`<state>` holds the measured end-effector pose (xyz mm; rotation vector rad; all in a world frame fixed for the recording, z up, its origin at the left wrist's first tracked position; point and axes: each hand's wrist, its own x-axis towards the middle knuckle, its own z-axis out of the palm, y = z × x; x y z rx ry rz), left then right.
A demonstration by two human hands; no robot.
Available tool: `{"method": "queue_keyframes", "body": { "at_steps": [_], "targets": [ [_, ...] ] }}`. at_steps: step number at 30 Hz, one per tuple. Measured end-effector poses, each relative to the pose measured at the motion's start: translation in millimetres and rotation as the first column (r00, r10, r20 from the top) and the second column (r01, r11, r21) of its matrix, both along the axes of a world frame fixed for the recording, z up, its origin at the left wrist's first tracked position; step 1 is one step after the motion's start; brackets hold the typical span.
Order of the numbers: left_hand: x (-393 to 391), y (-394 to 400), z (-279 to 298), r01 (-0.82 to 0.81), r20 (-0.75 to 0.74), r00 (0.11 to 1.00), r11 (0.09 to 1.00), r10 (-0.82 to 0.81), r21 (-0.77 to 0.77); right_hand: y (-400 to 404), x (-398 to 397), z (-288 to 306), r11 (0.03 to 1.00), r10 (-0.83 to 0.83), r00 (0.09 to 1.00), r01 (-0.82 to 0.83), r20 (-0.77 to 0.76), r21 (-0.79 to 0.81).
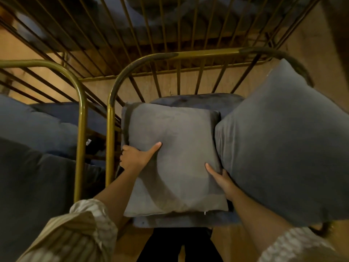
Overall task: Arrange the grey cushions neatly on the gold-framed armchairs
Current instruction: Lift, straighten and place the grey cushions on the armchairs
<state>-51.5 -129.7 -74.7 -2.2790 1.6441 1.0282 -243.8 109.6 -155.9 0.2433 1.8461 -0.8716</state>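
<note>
A square grey cushion (173, 157) lies over the blue seat pad (200, 103) of the gold-framed armchair (111, 103) in front of me. My left hand (136, 156) grips its left edge, thumb on top. My right hand (221, 181) holds its right edge, fingers tucked between it and a second, larger grey cushion (283, 144) that leans against the chair's right arm. On the left, another gold-framed armchair (80, 114) carries a grey cushion (34, 129) and a darker one (37, 186).
Thin gold bars form the chair backs (170, 76). Behind them stands a further barred chair (132, 21) with a blue pad. The wooden floor (311, 46) shows at the right and beneath the chairs. My dark trousers (181, 244) touch the seat's front edge.
</note>
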Motion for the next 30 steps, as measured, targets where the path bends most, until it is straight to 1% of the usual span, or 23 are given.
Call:
{"method": "queue_keyframes", "body": {
  "at_steps": [2,4,5,7,9,11,13,14,16,17,20,22,24,26,28,30],
  "targets": [
    [3,-4,0,-0.070,-0.045,0.997,0.998,0.070,-0.003,-3,0,6,0.997,-0.071,0.997,0.072,0.022,-0.029],
    [5,-2,4,-0.132,-0.093,0.987,0.991,0.129,-0.021,-6,-3,18,0.994,-0.095,0.995,0.096,0.030,-0.053],
    [4,1,8,-0.138,-0.117,0.984,0.990,0.133,-0.036,-7,-6,27,0.994,-0.088,0.996,0.090,0.027,-0.069],
    [1,8,19,-0.110,-0.174,0.980,0.991,0.097,-0.071,-6,-14,45,0.992,-0.078,0.997,0.080,0.025,-0.100],
    [-1,14,39,-0.066,-0.211,0.977,0.990,0.040,-0.121,-1,-24,61,0.991,-0.063,0.996,0.070,0.062,-0.116],
    [0,17,67,-0.032,-0.216,0.976,0.978,-0.013,-0.206,7,-31,69,0.990,-0.049,0.991,0.064,0.121,-0.122],
    [4,19,96,-0.031,-0.212,0.977,0.959,-0.030,-0.281,19,-34,58,0.989,-0.032,0.984,0.056,0.173,-0.138],
    [8,19,109,-0.029,-0.203,0.979,0.949,-0.036,-0.313,24,-28,64,0.987,-0.025,0.981,0.054,0.191,-0.149],
    [22,21,136,-0.032,-0.217,0.975,0.928,-0.053,-0.371,29,-10,96,0.982,-0.017,0.974,0.059,0.225,-0.180],
    [32,22,148,-0.045,-0.253,0.966,0.919,-0.060,-0.391,29,-1,116,0.976,-0.014,0.973,0.062,0.228,-0.207],
    [69,34,188,-0.125,-0.373,0.926,0.883,-0.061,-0.453,26,13,174,0.939,0.030,0.981,0.038,0.193,-0.341],
    [95,40,206,-0.225,-0.489,0.872,0.858,-0.034,-0.462,14,12,199,0.906,0.084,0.989,-0.025,0.121,-0.423],
    [121,48,225,-0.279,-0.572,0.820,0.847,-0.035,-0.452,-2,14,223,0.867,0.163,0.987,-0.141,0.004,-0.478],
    [144,57,239,-0.308,-0.618,0.785,0.846,-0.032,-0.435,-18,18,245,0.810,0.235,0.964,-0.265,-0.125,-0.523],
    [162,65,252,-0.364,-0.667,0.744,0.857,0.033,-0.364,-31,29,274,0.767,0.317,0.921,-0.390,-0.228,-0.509],
    [181,73,262,-0.401,-0.659,0.746,0.855,0.096,-0.330,-42,46,296,0.713,0.385,0.869,-0.494,-0.310,-0.498]
  ]
}}
